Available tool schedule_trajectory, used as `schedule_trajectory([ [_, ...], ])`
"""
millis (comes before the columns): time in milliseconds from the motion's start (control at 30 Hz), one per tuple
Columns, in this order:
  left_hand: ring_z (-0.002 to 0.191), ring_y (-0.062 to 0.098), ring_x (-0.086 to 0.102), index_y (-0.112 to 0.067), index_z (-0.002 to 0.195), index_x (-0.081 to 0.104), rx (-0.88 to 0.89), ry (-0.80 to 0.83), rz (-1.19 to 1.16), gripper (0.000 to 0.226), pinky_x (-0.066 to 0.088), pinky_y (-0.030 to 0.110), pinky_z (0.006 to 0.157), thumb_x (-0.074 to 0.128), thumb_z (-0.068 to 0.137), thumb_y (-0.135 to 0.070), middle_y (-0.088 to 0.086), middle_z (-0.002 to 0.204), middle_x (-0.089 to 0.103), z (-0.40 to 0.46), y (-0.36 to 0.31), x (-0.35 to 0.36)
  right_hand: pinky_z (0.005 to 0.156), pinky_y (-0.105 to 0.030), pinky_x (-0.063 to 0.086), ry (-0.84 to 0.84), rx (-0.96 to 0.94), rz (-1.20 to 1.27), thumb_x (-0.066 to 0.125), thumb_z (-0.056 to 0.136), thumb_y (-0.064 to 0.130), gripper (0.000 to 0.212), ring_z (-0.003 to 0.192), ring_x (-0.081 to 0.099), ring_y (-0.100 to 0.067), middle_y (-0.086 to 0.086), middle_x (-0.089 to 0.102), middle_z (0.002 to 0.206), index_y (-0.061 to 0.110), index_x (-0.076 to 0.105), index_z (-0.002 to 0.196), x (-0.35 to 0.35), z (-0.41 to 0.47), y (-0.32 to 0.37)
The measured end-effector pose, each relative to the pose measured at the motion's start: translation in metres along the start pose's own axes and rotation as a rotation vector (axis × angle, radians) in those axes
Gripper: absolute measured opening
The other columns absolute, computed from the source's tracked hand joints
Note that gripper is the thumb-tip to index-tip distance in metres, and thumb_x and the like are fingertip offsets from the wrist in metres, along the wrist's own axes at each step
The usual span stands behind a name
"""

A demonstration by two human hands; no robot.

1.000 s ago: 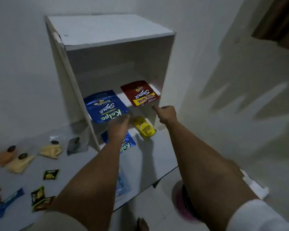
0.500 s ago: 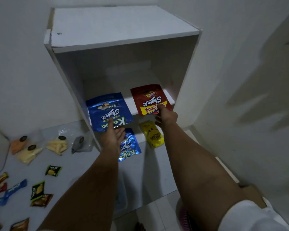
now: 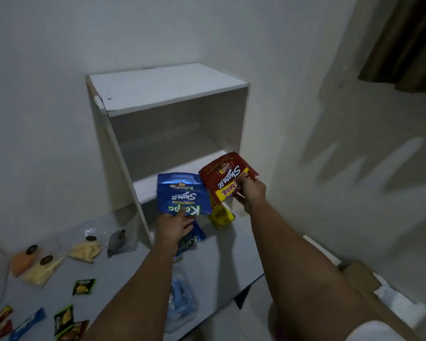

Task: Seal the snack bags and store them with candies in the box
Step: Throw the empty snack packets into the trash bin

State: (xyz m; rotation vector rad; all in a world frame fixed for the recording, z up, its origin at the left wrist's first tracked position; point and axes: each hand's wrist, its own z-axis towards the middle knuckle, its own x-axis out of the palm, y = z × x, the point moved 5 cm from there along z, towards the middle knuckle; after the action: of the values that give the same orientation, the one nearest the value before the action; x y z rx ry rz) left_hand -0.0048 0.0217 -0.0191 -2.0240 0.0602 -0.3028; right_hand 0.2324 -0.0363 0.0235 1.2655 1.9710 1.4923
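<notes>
A white open-fronted box [image 3: 167, 89] stands on the table against the wall, with a shelf inside. My left hand [image 3: 174, 228] pinches the lower edge of a blue snack bag [image 3: 182, 194], held up in front of the shelf. My right hand [image 3: 251, 193] grips a red snack bag [image 3: 225, 173], lifted off the shelf's right end. A yellow bag [image 3: 220, 215] and a second blue bag [image 3: 191, 239] lie on the box's floor below. Small candy packets [image 3: 83, 286] and candy sticks [image 3: 27, 323] are spread on the table at lower left.
Clear bags of chips [image 3: 85, 249] and an orange one [image 3: 22, 262] lie on the grey table [image 3: 221, 262] left of the box. A crumpled blue plastic bag [image 3: 182, 301] sits near the table's front edge. A curtain [image 3: 403, 43] hangs at upper right.
Both hands went from touching the bags on the shelf to gripping them and lifting them off it toward me. The view has tilted up and pulled back.
</notes>
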Motion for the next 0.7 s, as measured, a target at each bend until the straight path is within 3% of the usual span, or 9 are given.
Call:
schedule_trajectory([
  [100, 0.093, 0.034, 0.074, -0.007, 0.09, 0.068, 0.064, 0.101, 0.2, 0.014, 0.06, 0.051, 0.087, 0.066, 0.097, -0.019, 0.019, 0.1, 0.075, -0.02, -0.002, 0.004, 0.071, -0.04, 0.06, -0.074, -0.072, -0.06, 0.063, 0.088, 0.001, 0.021, 0.073, 0.068, -0.026, -0.012, 0.07, 0.085, 0.005, 0.065, 0.108, -0.036, -0.035, 0.014],
  [200, 0.084, 0.037, 0.075, -0.005, 0.077, 0.071, 0.135, 0.166, 0.383, 0.028, 0.06, 0.06, 0.08, 0.07, 0.09, -0.029, 0.018, 0.084, 0.076, -0.02, 0.015, -0.001, 0.078, -0.047, 0.062, -0.18, -0.139, -0.131, 0.063, 0.087, -0.003, 0.017, 0.074, 0.07, -0.026, -0.015, 0.073, 0.092, 0.012, 0.068, 0.094, -0.083, -0.082, 0.022],
  [267, 0.081, 0.04, 0.073, 0.001, 0.079, 0.071, 0.191, 0.183, 0.493, 0.035, 0.06, 0.06, 0.075, 0.067, 0.089, -0.032, 0.019, 0.079, 0.074, -0.033, 0.026, -0.003, 0.074, -0.043, 0.061, -0.25, -0.175, -0.192, 0.062, 0.089, -0.004, 0.022, 0.074, 0.071, -0.026, -0.014, 0.074, 0.092, 0.017, 0.067, 0.086, -0.117, -0.115, 0.023],
  [333, 0.08, 0.039, 0.072, 0.006, 0.081, 0.07, 0.251, 0.21, 0.599, 0.036, 0.06, 0.053, 0.075, 0.063, 0.095, -0.027, 0.021, 0.078, 0.073, -0.063, 0.031, -0.001, 0.071, -0.042, 0.061, -0.312, -0.185, -0.266, 0.063, 0.089, -0.002, 0.021, 0.075, 0.072, -0.026, -0.014, 0.075, 0.092, 0.018, 0.068, 0.084, -0.152, -0.146, 0.02],
  [400, 0.076, 0.036, 0.071, 0.002, 0.074, 0.07, 0.306, 0.242, 0.697, 0.036, 0.06, 0.047, 0.073, 0.061, 0.097, -0.024, 0.02, 0.076, 0.073, -0.085, 0.043, 0.008, 0.077, -0.049, 0.063, -0.368, -0.186, -0.34, 0.066, 0.088, 0.002, 0.019, 0.079, 0.075, -0.029, -0.013, 0.077, 0.09, 0.019, 0.071, 0.08, -0.189, -0.172, 0.015],
  [500, 0.077, 0.035, 0.072, -0.01, 0.065, 0.065, 0.291, 0.337, 0.772, 0.035, 0.062, 0.051, 0.074, 0.062, 0.095, -0.027, 0.017, 0.079, 0.073, -0.096, 0.077, 0.032, 0.082, -0.052, 0.062, -0.446, -0.162, -0.418, 0.066, 0.087, 0.008, 0.018, 0.079, 0.077, -0.03, -0.01, 0.078, 0.086, 0.021, 0.073, 0.077, -0.24, -0.204, 0.004],
  [633, 0.08, 0.031, 0.07, -0.012, 0.07, 0.067, 0.314, 0.441, 0.924, 0.033, 0.061, 0.039, 0.074, 0.059, 0.096, -0.029, 0.013, 0.084, 0.073, -0.146, 0.103, 0.068, 0.086, -0.049, 0.062, -0.539, -0.125, -0.464, 0.061, 0.092, 0.011, 0.016, 0.084, 0.075, -0.03, -0.01, 0.077, 0.089, 0.013, 0.077, 0.093, -0.297, -0.24, -0.02],
  [700, 0.074, 0.026, 0.065, -0.012, 0.068, 0.064, 0.342, 0.523, 0.98, 0.034, 0.05, 0.029, 0.067, 0.058, 0.098, -0.027, 0.01, 0.078, 0.069, -0.172, 0.117, 0.085, 0.087, -0.047, 0.062, -0.591, -0.104, -0.459, 0.06, 0.092, 0.012, 0.019, 0.085, 0.075, -0.03, -0.011, 0.077, 0.09, 0.01, 0.078, 0.099, -0.325, -0.252, -0.038],
])
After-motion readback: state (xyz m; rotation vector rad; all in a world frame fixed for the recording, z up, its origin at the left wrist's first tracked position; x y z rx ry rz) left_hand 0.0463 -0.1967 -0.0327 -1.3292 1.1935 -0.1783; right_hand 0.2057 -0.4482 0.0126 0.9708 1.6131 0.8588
